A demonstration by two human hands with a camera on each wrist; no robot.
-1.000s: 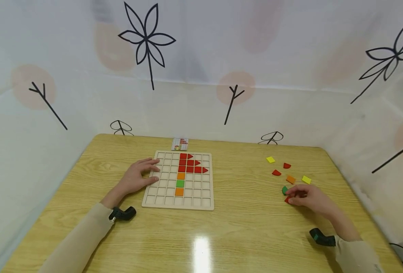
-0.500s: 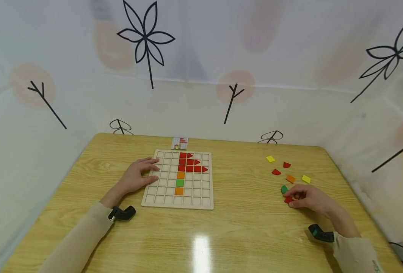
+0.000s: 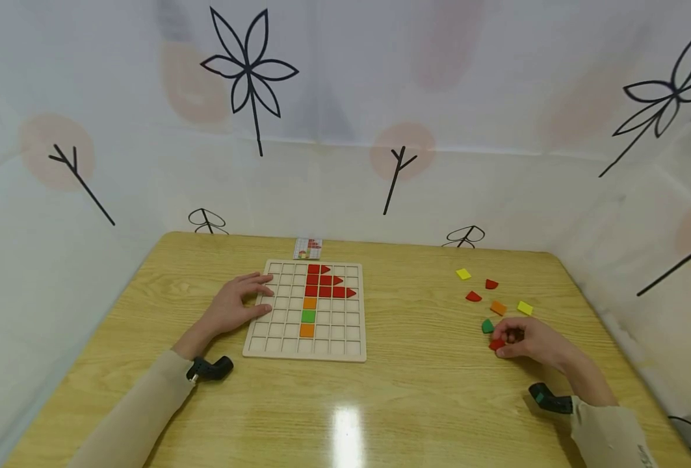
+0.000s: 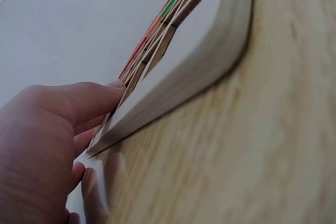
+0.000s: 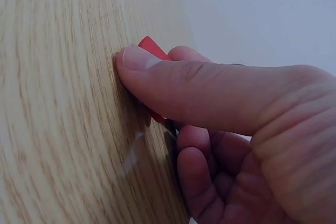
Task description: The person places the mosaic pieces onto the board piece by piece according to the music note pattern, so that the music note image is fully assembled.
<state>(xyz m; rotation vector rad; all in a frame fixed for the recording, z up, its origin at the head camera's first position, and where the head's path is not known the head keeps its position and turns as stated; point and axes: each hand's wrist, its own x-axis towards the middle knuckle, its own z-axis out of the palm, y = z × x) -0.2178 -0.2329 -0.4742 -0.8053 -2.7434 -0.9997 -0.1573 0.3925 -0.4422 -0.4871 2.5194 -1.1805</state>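
I pinch a flat red piece (image 3: 496, 345), partly hidden, between the thumb and fingers of my right hand (image 3: 537, 341), toward the right edge of the wood-grained table (image 3: 421, 390). Just beside it lies a flat, rounded green piece (image 3: 487, 326). My left hand (image 3: 234, 304) rests relaxed, fingers spread, on the left edge of a cream gridded board (image 3: 337, 340); a small printed card (image 3: 308, 249) lies near the table's far edge.

White flower-printed backdrop (image 3: 345, 78) behind wooden table (image 3: 427, 383).
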